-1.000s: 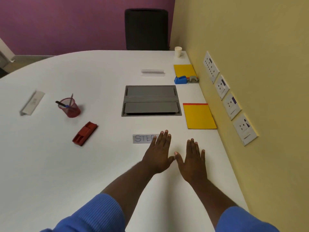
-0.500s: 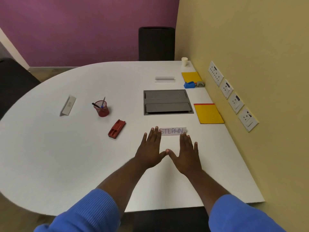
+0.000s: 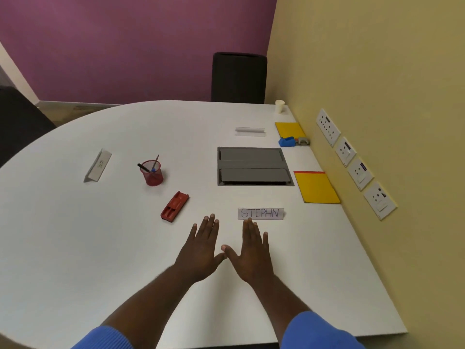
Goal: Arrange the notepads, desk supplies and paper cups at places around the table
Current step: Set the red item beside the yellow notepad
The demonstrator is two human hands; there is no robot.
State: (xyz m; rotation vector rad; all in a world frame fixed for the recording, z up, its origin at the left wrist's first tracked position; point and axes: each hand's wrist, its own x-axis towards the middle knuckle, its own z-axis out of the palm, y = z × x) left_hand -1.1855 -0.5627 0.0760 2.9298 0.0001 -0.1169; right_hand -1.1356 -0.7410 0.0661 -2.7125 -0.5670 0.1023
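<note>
We look down at a white, rounded table [image 3: 75, 248] pushed against a yellow wall on our right. Both our hands lie flat on the tabletop in front of us, palms down, fingers spread and holding nothing. The left hand [image 3: 201, 250] and the right hand [image 3: 251, 255] sit side by side, thumb tips touching or almost touching.

Just past the right hand's fingertips stands a white folded paper name card [image 3: 260, 213] with "STEPHN" written on it — the fingertips reach its lower edge, though we cannot tell whether they press on it. To the left of the left hand, near it, lies a flat red plastic stapler-shaped case [image 3: 174, 206], tilted on a diagonal. Further back on the left stands a red mesh pen cup [image 3: 152, 173] holding a few pens, and well to its left stands a second white folded name card [image 3: 98, 165], angled away, its writing too small to read.

In the middle of the table is a grey recessed cable hatch [image 3: 253, 166]. Just to its right, by the wall, lies a yellow notepad with a red top strip [image 3: 315, 187]. Further back along the wall lies a second yellow notepad [image 3: 289, 129], with a blue tape dispenser [image 3: 286, 141] and a small grey object [image 3: 304, 141] at its near edge. A third white name card [image 3: 249, 131] sits behind the hatch. A white paper cup [image 3: 279, 106] stands upright at the far right corner — beyond it, a black chair [image 3: 238, 76].
</note>
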